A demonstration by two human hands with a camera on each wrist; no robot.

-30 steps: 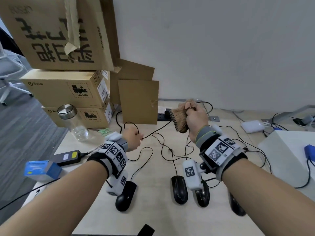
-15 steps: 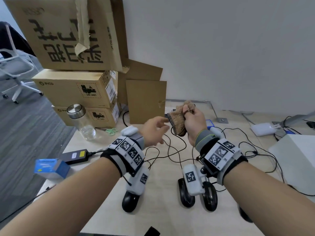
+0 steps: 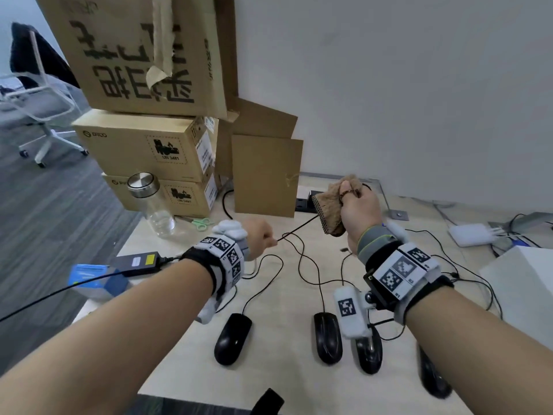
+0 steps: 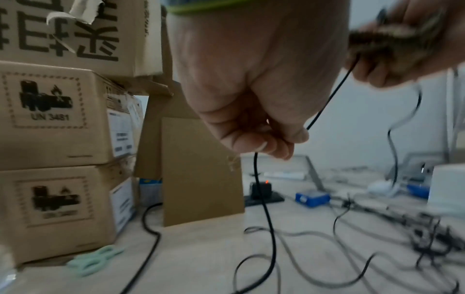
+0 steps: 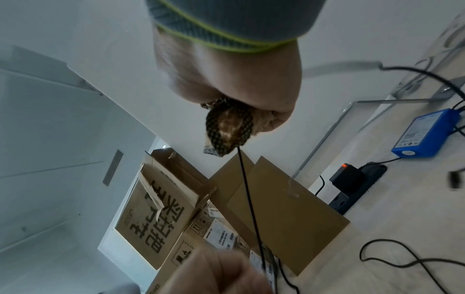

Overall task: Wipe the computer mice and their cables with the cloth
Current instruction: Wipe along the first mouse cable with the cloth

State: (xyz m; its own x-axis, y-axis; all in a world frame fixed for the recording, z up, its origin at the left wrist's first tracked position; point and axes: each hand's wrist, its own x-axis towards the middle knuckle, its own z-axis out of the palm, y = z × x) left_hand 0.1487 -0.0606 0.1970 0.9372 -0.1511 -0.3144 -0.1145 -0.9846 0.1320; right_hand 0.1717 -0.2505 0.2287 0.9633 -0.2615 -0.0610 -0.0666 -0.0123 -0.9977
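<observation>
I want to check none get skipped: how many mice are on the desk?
4, in a near-edge row: mouse one far left, mouse two centre, mouse three beside it, mouse four mostly hidden under the right forearm.

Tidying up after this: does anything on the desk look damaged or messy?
The top cardboard box has a strip of tape peeling loose down its front. The black mouse cables lie tangled in loops across the desk. Nothing looks spilled.
</observation>
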